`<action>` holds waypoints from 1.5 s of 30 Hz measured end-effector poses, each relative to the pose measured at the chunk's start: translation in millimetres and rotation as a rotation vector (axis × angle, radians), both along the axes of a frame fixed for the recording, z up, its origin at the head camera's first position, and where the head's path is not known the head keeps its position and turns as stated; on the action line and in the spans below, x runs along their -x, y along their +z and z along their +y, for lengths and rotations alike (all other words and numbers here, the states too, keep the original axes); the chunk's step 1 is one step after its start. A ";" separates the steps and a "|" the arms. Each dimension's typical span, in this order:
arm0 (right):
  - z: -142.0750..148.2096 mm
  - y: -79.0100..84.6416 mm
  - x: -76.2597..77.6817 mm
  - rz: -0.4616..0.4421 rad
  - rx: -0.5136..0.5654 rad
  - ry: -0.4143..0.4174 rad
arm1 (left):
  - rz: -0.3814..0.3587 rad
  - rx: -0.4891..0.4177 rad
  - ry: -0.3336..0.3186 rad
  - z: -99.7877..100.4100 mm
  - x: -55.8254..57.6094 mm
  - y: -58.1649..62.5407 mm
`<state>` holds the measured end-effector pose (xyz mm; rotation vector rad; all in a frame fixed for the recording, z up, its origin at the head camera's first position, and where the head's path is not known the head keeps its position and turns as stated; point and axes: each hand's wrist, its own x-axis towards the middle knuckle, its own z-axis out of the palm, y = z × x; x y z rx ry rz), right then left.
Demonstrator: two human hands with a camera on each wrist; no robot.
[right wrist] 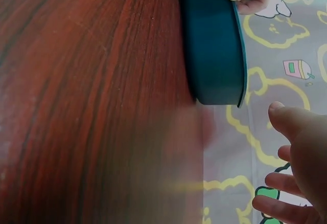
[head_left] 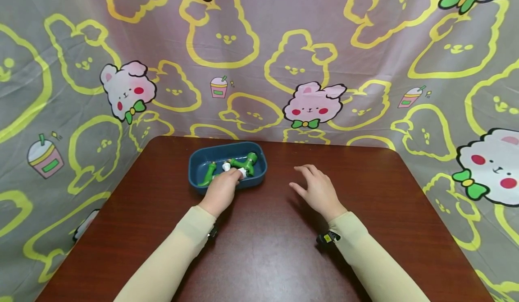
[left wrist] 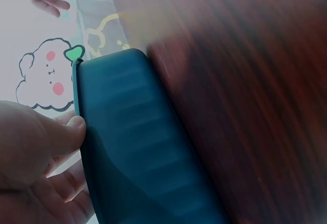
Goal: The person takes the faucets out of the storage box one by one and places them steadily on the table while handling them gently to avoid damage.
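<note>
A dark blue plastic bin [head_left: 196,158] stands on the table, left of centre, with several green tap-shaped pieces [head_left: 249,164] in it. White parts [head_left: 226,166] show among them. My left hand [head_left: 220,191] reaches over the bin's near rim, fingertips beside a white part. In the left wrist view the thumb [left wrist: 71,133] lies at the rim and the other fingers are bent beyond it; whether they hold anything is hidden. To the right of the bin, my right hand [head_left: 318,191] hovers above the table, fingers loosely spread, holding nothing.
The brown wooden table [head_left: 275,243] extends around the bin. A grey cloth [head_left: 259,18] printed with cartoon bears and rabbits hangs behind the table and along both sides. Each wrist wears a small black device [head_left: 327,238] below the sleeve's cuff.
</note>
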<state>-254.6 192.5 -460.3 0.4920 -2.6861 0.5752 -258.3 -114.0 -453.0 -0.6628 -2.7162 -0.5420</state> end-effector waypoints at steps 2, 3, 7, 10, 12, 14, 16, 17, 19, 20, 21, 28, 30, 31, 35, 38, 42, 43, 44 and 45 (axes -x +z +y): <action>-1.1 -0.6 1.6 -0.004 0.004 0.002 | -0.006 0.000 -0.004 1.9 0.6 0.0; -1.6 -0.8 2.5 -0.005 0.005 0.002 | -0.009 0.000 -0.006 2.7 0.9 0.0; -4.2 -1.5 5.4 -0.007 0.011 0.010 | 0.004 0.000 -0.008 5.6 2.3 -1.4; -6.3 -1.1 6.9 -0.010 0.009 0.013 | 0.027 -0.003 -0.014 7.5 2.7 -2.4; -7.9 -0.5 7.5 -0.010 0.010 0.015 | 0.038 -0.008 -0.022 8.8 2.7 -2.7; -9.4 0.3 7.9 -0.011 0.008 0.018 | 0.048 -0.012 -0.029 10.2 3.0 -3.3; -11.2 1.3 8.2 -0.013 0.007 0.023 | 0.054 -0.020 -0.036 11.5 3.1 -4.2; -12.0 1.4 8.6 -0.013 0.009 0.026 | 0.059 -0.021 -0.036 12.2 3.3 -4.7; -13.5 1.0 9.5 -0.012 0.008 0.032 | 0.065 -0.023 -0.038 13.7 3.6 -5.4; -14.1 0.8 9.9 -0.012 0.009 0.035 | 0.064 -0.024 -0.040 14.4 3.7 -5.6; -14.7 0.5 10.3 -0.012 0.010 0.039 | 0.062 -0.026 -0.041 15.1 3.5 -5.4; -18.4 -0.6 11.3 0.007 0.027 0.074 | 0.050 -0.027 -0.045 20.4 2.5 -5.3; -19.9 -0.9 11.6 0.014 0.031 0.086 | 0.051 -0.031 -0.045 22.0 2.4 -5.7; -20.7 -1.1 11.8 0.017 0.032 0.090 | 0.050 -0.034 -0.045 22.8 2.4 -5.8; -23.5 -1.9 12.4 0.025 0.032 0.105 | 0.045 -0.042 -0.050 25.8 2.7 -6.5; -25.9 -2.2 12.1 0.032 0.032 0.116 | 0.040 -0.039 -0.054 27.4 2.8 -7.2; -28.7 -2.0 11.4 0.040 0.028 0.132 | 0.036 -0.047 -0.059 28.7 1.7 -6.7; -29.0 -2.1 11.3 0.043 0.026 0.136 | 0.038 -0.050 -0.061 29.0 1.3 -6.6; -29.4 -2.0 11.2 0.046 0.025 0.139 | 0.041 -0.053 -0.063 29.3 0.9 -6.3; -29.7 -1.8 11.2 0.049 0.022 0.143 | 0.042 -0.055 -0.065 29.5 0.7 -6.2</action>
